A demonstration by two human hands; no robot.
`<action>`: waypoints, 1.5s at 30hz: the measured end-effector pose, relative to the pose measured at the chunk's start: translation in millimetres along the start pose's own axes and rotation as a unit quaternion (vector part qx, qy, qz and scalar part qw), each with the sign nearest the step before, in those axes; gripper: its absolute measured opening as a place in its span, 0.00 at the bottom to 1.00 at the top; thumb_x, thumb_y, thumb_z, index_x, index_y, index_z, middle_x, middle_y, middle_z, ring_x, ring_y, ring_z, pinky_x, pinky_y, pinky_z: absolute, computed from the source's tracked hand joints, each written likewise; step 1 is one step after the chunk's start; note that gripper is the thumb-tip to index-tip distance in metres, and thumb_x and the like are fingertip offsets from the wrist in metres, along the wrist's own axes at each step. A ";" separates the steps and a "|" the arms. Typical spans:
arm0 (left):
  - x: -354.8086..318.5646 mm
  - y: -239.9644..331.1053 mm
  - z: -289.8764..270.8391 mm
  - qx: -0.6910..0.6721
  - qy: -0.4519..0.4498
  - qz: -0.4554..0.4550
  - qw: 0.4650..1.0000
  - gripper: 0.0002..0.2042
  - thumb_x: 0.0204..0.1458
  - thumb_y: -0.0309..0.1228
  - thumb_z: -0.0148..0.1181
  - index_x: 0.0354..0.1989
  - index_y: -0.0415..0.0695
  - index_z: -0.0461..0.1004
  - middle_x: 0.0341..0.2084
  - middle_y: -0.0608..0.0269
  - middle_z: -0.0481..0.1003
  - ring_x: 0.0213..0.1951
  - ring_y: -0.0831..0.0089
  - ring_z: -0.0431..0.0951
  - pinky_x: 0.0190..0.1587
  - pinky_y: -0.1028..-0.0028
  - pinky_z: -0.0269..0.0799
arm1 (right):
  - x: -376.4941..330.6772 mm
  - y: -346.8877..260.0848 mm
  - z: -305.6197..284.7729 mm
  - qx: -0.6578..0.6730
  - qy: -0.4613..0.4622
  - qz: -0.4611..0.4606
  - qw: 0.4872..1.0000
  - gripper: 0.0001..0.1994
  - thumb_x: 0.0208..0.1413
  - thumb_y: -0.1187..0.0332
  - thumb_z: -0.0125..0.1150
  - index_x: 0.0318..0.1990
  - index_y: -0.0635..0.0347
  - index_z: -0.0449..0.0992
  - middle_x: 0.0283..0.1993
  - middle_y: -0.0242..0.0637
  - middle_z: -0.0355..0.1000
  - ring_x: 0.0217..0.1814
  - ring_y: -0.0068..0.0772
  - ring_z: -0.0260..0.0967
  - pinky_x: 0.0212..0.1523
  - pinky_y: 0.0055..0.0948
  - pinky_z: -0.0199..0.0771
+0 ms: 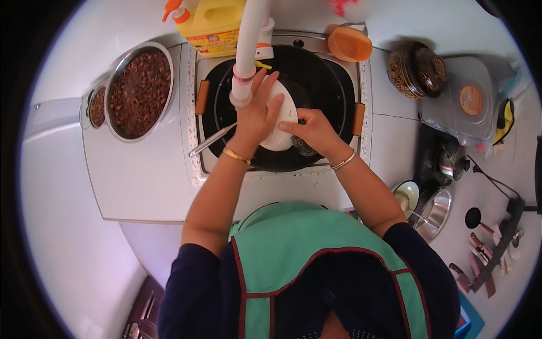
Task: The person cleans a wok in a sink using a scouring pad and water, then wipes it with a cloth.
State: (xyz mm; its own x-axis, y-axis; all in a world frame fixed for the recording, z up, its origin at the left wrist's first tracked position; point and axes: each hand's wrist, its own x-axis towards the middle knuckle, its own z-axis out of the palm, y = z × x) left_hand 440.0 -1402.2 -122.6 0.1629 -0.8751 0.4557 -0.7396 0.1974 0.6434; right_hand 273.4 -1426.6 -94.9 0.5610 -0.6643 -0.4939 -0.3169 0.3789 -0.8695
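Note:
A white plate [287, 107], tilted on edge, is held over a large black wok [330, 79] with wooden side handles. My left hand [257, 116] grips the plate's left side, fingers stretched up along it and the thumb on its face. From the right, my right hand [317, 134] closes on a dark steel wool scrubber [305, 146], its thumb pressed against the plate's face. The white tap pipe [246, 62] with a pink ring comes down close beside my left hand. A metal utensil handle [212, 140] leans over the wok's left rim.
On the left counter stand a steel bowl [169, 70] of brown pieces and a smaller bowl. Behind the wok are a yellow jug [213, 25] and an orange container [350, 45]. A brown patterned pot [416, 69], a plastic box [471, 93] and hanging knives [480, 248] are at right.

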 end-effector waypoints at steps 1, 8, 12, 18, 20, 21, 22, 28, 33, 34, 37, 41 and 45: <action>-2.3 -16.4 5.8 -0.125 -0.018 -0.101 0.987 0.16 0.51 0.33 0.56 0.47 0.42 0.71 0.43 0.54 0.72 0.45 0.65 0.71 0.50 0.68 0.64 | 1.0 -0.5 4.4 0.056 -0.013 0.006 0.998 0.12 0.48 0.69 0.63 0.37 0.69 0.75 0.35 0.32 0.74 0.35 0.17 0.67 0.39 0.21 0.69; -10.0 -84.0 -57.1 -0.461 -0.257 -0.522 0.670 0.17 0.53 0.39 0.55 0.44 0.38 0.71 0.37 0.60 0.75 0.36 0.76 0.76 0.39 0.76 0.72 | 38.4 3.5 0.1 0.135 -0.103 0.076 0.983 0.15 0.51 0.63 0.61 0.39 0.68 0.75 0.34 0.32 0.73 0.38 0.20 0.67 0.43 0.22 0.67; -48.7 -105.4 -78.8 -0.500 -0.149 -0.528 0.670 0.19 0.55 0.40 0.53 0.47 0.37 0.69 0.38 0.58 0.75 0.37 0.73 0.76 0.41 0.73 0.74 | 82.5 5.2 14.9 0.049 -0.135 0.061 0.988 0.14 0.52 0.62 0.59 0.37 0.66 0.75 0.33 0.29 0.72 0.36 0.19 0.65 0.41 0.21 0.65; -64.3 -106.6 -83.4 -0.537 0.021 -0.546 0.643 0.22 0.57 0.42 0.49 0.52 0.36 0.65 0.45 0.52 0.71 0.45 0.66 0.74 0.47 0.69 0.72 | 113.0 19.5 22.5 0.113 -0.089 0.043 0.989 0.15 0.55 0.62 0.56 0.41 0.67 0.75 0.40 0.32 0.72 0.41 0.19 0.65 0.46 0.21 0.64; -71.8 -110.8 -83.5 -0.569 0.077 -0.539 0.616 0.23 0.58 0.42 0.46 0.54 0.36 0.63 0.47 0.50 0.69 0.48 0.64 0.72 0.49 0.67 0.70 | 110.6 27.1 24.1 0.108 -0.117 0.032 0.987 0.15 0.54 0.64 0.58 0.43 0.67 0.74 0.42 0.32 0.72 0.43 0.19 0.65 0.48 0.22 0.63; -74.1 -110.3 -82.6 -0.575 0.090 -0.537 0.610 0.23 0.59 0.43 0.44 0.54 0.36 0.62 0.49 0.50 0.69 0.49 0.64 0.71 0.50 0.67 0.69 | 101.5 30.1 28.5 0.113 -0.130 0.037 0.984 0.15 0.53 0.65 0.58 0.44 0.67 0.74 0.42 0.32 0.72 0.44 0.20 0.65 0.49 0.22 0.63; -74.5 -109.2 -81.3 -0.582 0.102 -0.534 0.605 0.23 0.59 0.43 0.43 0.55 0.37 0.62 0.50 0.50 0.68 0.51 0.63 0.69 0.52 0.66 0.68 | 93.2 31.3 32.5 0.117 -0.142 0.040 0.982 0.15 0.53 0.65 0.59 0.44 0.66 0.74 0.43 0.32 0.72 0.45 0.20 0.65 0.50 0.22 0.63; -68.8 -84.6 -74.6 -0.599 0.179 -0.579 0.523 0.24 0.61 0.44 0.37 0.56 0.37 0.60 0.54 0.52 0.64 0.55 0.61 0.66 0.56 0.62 0.64 | 77.4 27.9 45.4 0.310 -0.117 0.059 0.942 0.16 0.54 0.64 0.58 0.47 0.62 0.70 0.40 0.32 0.72 0.39 0.23 0.69 0.42 0.24 0.69; -78.1 -78.6 -71.2 -0.602 0.187 -0.560 0.538 0.23 0.61 0.43 0.38 0.55 0.37 0.61 0.53 0.52 0.65 0.54 0.61 0.66 0.56 0.60 0.64 | 63.4 34.3 51.2 0.350 -0.101 0.103 0.926 0.13 0.56 0.61 0.55 0.43 0.59 0.71 0.34 0.31 0.71 0.29 0.22 0.68 0.27 0.23 0.71; -81.4 -75.0 -67.3 -0.589 0.187 -0.560 0.552 0.22 0.61 0.43 0.39 0.54 0.37 0.62 0.53 0.53 0.66 0.54 0.62 0.67 0.55 0.61 0.65 | 58.2 38.5 51.3 0.335 -0.106 0.082 0.933 0.12 0.56 0.61 0.55 0.43 0.59 0.71 0.33 0.30 0.71 0.30 0.22 0.68 0.27 0.22 0.71; -90.8 -54.9 -61.7 -0.560 0.128 -0.586 0.571 0.20 0.61 0.41 0.40 0.51 0.37 0.64 0.49 0.56 0.69 0.50 0.66 0.70 0.53 0.63 0.68 | 32.6 45.1 34.0 0.395 -0.055 0.086 0.913 0.13 0.56 0.61 0.55 0.43 0.59 0.71 0.33 0.30 0.71 0.30 0.20 0.68 0.27 0.19 0.70; -104.1 -12.2 -66.2 -0.412 -0.012 -0.619 0.669 0.18 0.54 0.34 0.50 0.53 0.44 0.65 0.45 0.63 0.69 0.44 0.73 0.70 0.46 0.70 0.68 | -19.2 27.4 14.1 0.304 -0.009 0.022 0.952 0.12 0.55 0.62 0.57 0.41 0.60 0.72 0.34 0.28 0.72 0.30 0.19 0.68 0.29 0.19 0.69; -86.8 59.1 -69.3 -0.442 -0.037 -0.562 0.698 0.24 0.52 0.36 0.55 0.56 0.44 0.60 0.49 0.61 0.66 0.48 0.70 0.68 0.46 0.66 0.69 | -59.1 4.5 11.7 -0.350 0.047 -0.238 0.905 0.09 0.48 0.66 0.61 0.35 0.60 0.74 0.30 0.36 0.69 0.29 0.34 0.67 0.31 0.28 0.69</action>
State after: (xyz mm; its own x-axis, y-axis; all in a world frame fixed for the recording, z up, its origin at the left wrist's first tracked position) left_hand 427.4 -1284.0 -81.4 0.2580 -0.7098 -0.6554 0.5256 -0.4661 0.7117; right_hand 247.8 -1378.1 -69.5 0.7044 -0.7090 -0.0327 -0.4817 -0.4437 -0.7557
